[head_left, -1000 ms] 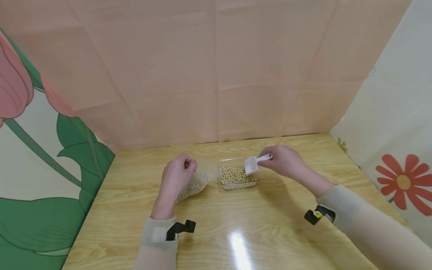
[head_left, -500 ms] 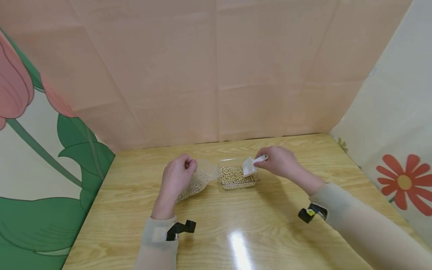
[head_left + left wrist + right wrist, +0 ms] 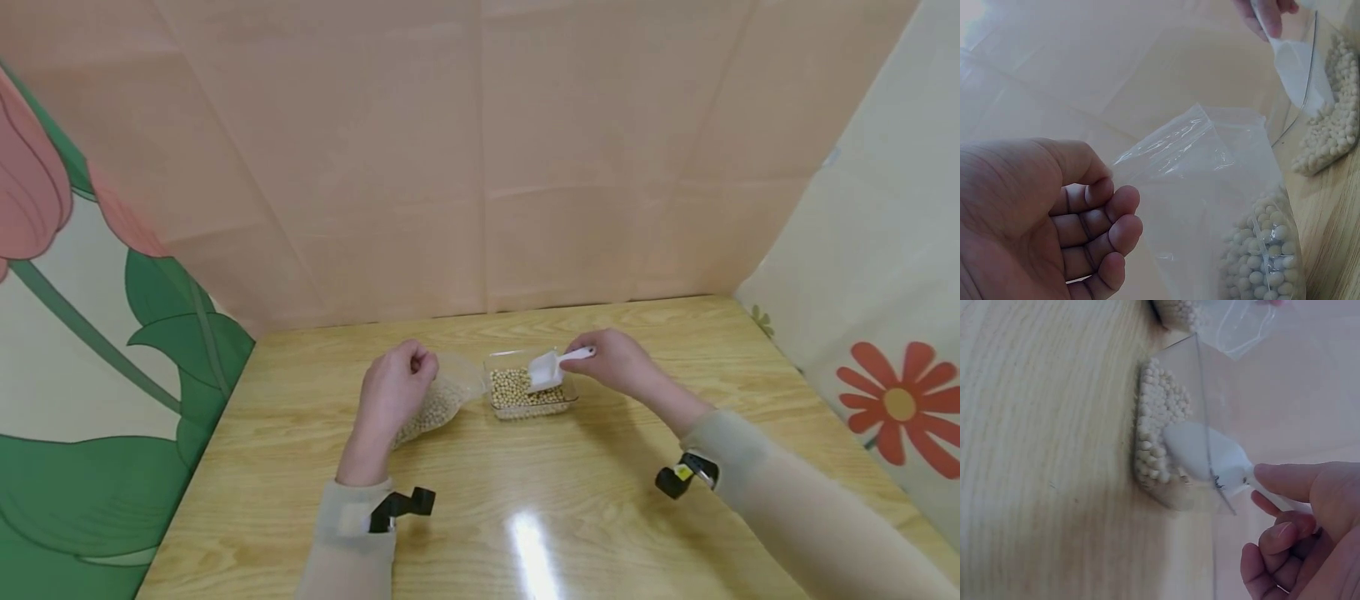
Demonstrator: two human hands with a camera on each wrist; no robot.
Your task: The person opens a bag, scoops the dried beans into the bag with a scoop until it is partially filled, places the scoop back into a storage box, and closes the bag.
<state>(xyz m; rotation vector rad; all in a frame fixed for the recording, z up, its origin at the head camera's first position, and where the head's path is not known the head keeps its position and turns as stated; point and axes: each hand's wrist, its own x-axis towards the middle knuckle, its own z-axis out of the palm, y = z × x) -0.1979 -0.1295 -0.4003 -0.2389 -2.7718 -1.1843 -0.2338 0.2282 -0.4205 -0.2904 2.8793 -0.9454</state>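
My left hand (image 3: 393, 387) pinches the top edge of a clear zip bag (image 3: 1197, 162) between thumb and forefinger. Pale round beans (image 3: 1263, 256), which look like soybeans, fill its lower part. Just right of the bag stands a clear rectangular container (image 3: 531, 410) with more soybeans (image 3: 510, 387) in it. My right hand (image 3: 618, 362) grips the handle of a small white scoop (image 3: 545, 372) at the container's right side. In the right wrist view the scoop (image 3: 1200, 450) reaches inside the container, its front edge down at the beans. Whether beans lie in the scoop cannot be made out.
A light wood-grain table (image 3: 480, 500) carries everything, with a bright glare spot near its front. Behind it hangs a plain pinkish sheet (image 3: 480, 167). Flower-patterned coverings stand at the left and right. A small black camera (image 3: 401, 505) is strapped on each sleeve.
My right hand has moved slightly left, taking the scoop further over the container and into the beans. The left hand and the bag look unmoved.
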